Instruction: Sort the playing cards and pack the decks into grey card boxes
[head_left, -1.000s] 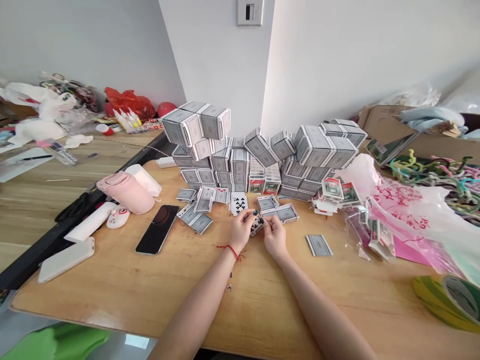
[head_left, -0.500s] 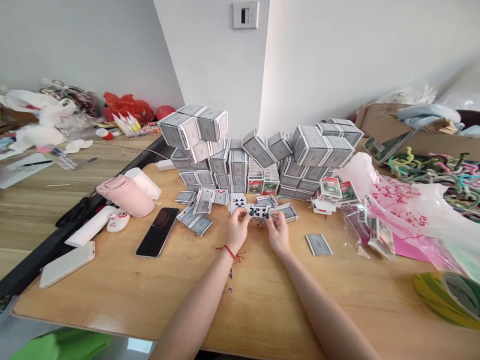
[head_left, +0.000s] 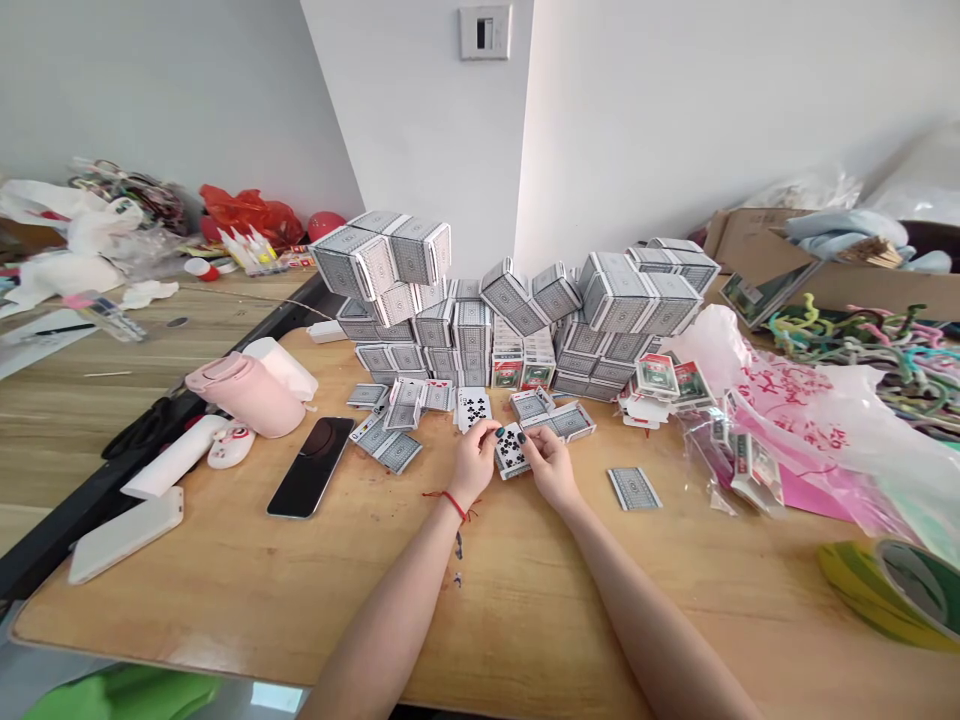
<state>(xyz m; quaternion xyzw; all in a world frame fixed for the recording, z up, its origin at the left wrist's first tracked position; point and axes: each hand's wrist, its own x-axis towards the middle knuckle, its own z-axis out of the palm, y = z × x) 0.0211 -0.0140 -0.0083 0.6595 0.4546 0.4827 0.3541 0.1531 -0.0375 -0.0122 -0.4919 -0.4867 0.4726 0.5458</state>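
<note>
- Your left hand (head_left: 474,465) and your right hand (head_left: 550,468) pinch a playing card (head_left: 511,450) between their fingertips, one at each side.
- That card faces you, showing clubs, tilted between your hands over the wooden table (head_left: 225,610).
- Just beyond your left hand lies a face-up clubs card (head_left: 474,408).
- Behind it rises a wall of boxed card decks (head_left: 472,325).
- A black phone (head_left: 310,467) lies off to your left; a face-down card (head_left: 634,488) lies off to your right.
</note>
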